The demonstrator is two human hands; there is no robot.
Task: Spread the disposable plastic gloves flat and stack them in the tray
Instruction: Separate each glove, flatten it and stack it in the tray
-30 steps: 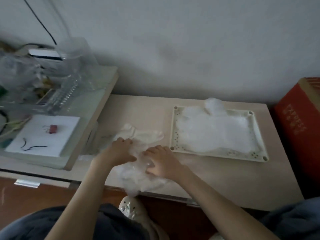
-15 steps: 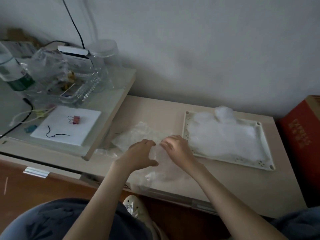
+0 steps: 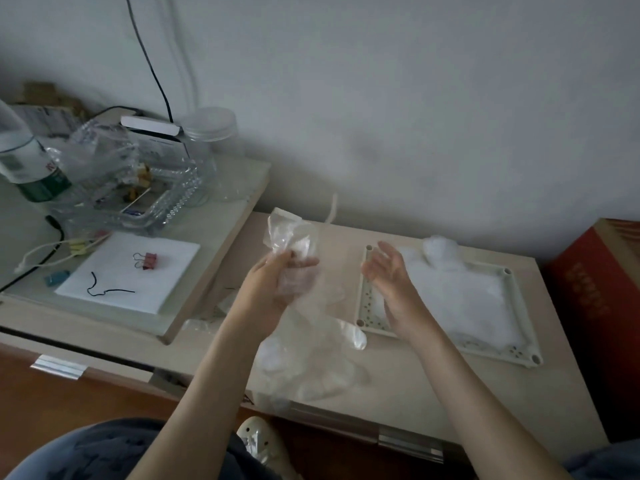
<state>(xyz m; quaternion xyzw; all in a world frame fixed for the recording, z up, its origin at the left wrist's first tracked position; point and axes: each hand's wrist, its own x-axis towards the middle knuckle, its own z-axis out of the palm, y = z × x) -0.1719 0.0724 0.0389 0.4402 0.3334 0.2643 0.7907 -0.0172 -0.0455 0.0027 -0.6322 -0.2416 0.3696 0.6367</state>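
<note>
My left hand (image 3: 277,282) grips a clear plastic glove (image 3: 294,237) and holds it up above the low table; the glove's cuff stands up past my fingers and its lower part trails down. More crumpled clear gloves (image 3: 311,362) lie on the table below it, near the front edge. My right hand (image 3: 388,275) hovers with fingers spread and palm facing left, holding nothing, over the left rim of the cream tray (image 3: 367,306). A stack of flattened white gloves (image 3: 460,296) fills the tray.
A raised side shelf (image 3: 214,244) at left carries a white pad (image 3: 128,268) with a red binder clip, a clear dish, a jar and a bottle. A red cardboard box (image 3: 602,306) stands at right. The wall is close behind the table.
Both hands were down on the loose gloves on the table. My left hand has lifted one glove into the air, and my right hand has let go and opened beside the tray.
</note>
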